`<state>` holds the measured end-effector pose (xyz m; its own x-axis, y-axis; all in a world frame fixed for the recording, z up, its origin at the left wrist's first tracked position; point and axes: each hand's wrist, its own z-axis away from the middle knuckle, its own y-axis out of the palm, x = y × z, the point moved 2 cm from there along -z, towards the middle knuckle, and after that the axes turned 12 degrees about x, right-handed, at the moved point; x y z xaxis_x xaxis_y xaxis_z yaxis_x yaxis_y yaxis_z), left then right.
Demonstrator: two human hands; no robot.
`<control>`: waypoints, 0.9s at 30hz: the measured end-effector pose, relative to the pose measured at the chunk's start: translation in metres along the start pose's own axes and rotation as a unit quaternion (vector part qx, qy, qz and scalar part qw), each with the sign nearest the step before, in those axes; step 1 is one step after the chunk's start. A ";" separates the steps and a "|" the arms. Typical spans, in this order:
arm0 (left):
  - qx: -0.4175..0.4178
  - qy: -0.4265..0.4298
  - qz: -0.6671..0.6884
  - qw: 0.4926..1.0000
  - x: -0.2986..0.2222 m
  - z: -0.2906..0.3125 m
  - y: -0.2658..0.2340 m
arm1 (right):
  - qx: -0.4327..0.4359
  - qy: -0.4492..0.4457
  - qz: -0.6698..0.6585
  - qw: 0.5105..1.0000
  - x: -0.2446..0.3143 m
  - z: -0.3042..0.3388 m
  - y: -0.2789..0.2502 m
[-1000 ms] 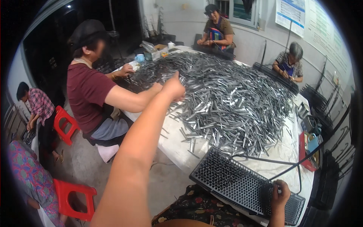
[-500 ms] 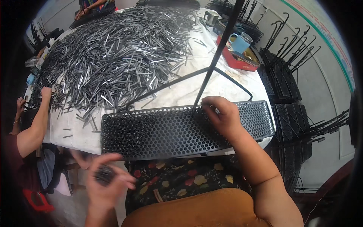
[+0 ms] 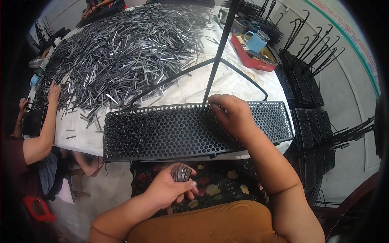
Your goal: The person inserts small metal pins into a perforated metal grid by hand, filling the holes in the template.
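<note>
At twelve o'clock from the left grip (image 3: pixel 165 187), where a bundle of dark strips (image 3: pixel 182 173) is being held, the perforated tray (image 3: pixel 190 133), lying nine-to-three, is being overhung by the nearer right grip (image 3: pixel 232 114), whose hold cannot be told.

Glossy dark strips (image 3: pixel 117 60), metallic in look, glint against the smooth, faintly creased white covering of a counter (image 3: pixel 239 81), while a perforated rack (image 3: pixel 190 135) shows a matt black finish. Ribbed brown cloth (image 3: pixel 202 222) and floral fabric (image 3: pixel 239 182) look dull; a red stool (image 3: pixel 39 208) appears smooth plastic.
</note>
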<state>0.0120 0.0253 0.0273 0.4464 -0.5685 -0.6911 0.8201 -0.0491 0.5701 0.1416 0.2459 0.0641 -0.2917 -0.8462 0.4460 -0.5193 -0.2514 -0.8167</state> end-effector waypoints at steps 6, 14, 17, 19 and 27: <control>-0.011 0.005 0.037 0.999 0.007 0.001 -0.004 | -0.002 -0.013 0.026 1.000 -0.002 0.002 -0.002; -0.022 0.011 0.072 0.997 0.010 0.002 -0.005 | 0.017 0.013 0.031 0.999 -0.003 0.002 -0.004; -0.019 0.018 0.085 0.996 0.011 0.004 -0.006 | 0.017 0.002 0.031 0.999 -0.002 0.002 -0.006; -0.017 0.038 0.097 0.994 0.010 0.005 -0.006 | 0.017 0.005 0.026 1.000 -0.001 0.005 -0.003; -0.032 0.081 0.107 0.990 -0.018 -0.001 0.007 | 0.008 0.064 0.054 0.996 -0.004 0.014 -0.008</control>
<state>0.0101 0.0358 0.0432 0.6602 -0.4214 -0.6217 0.7188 0.1143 0.6858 0.1581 0.2446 0.0636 -0.4454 -0.8023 0.3973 -0.4662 -0.1710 -0.8680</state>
